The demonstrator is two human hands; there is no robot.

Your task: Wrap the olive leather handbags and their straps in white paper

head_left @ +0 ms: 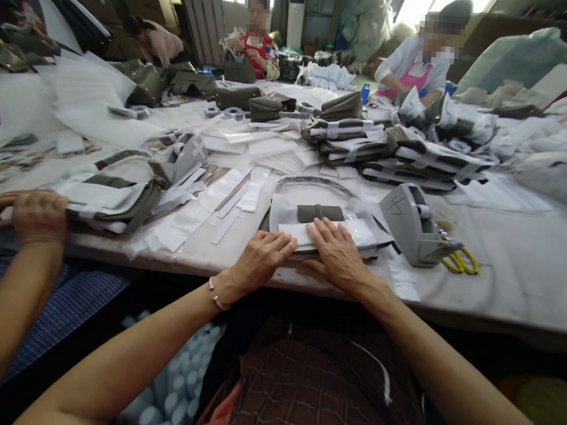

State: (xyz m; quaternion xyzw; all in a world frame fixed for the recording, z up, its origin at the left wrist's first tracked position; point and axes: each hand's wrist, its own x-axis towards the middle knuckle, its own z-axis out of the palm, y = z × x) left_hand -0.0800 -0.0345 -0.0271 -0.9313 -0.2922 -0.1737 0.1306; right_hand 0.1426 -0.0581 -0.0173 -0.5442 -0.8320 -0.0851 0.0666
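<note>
A dark olive handbag (pixel 307 213) lies at the table's near edge, partly covered in white wrapping sheet (pixel 286 206). Its handle (pixel 315 182), wrapped in clear film, arches away from me. At the bag's lower left edge, my left hand (pixel 261 257) is closed, with its fingertips on the white wrapping. My right hand (pixel 337 255) lies flat across a white strip (pixel 362 232) on the bag's front, fingers stretched out. Just right of the bag stands a grey tape dispenser (pixel 406 224), with yellow-handled scissors (pixel 462 260) beside it.
At left, a co-worker's hands (pixel 40 215) touch another wrapped handbag (pixel 114 197). White strips (pixel 201 210) lie between the two bags. Stacked wrapped bags (pixel 404 156) are farther back, and several people work behind the table. The table's front edge (pixel 499 315) runs before me.
</note>
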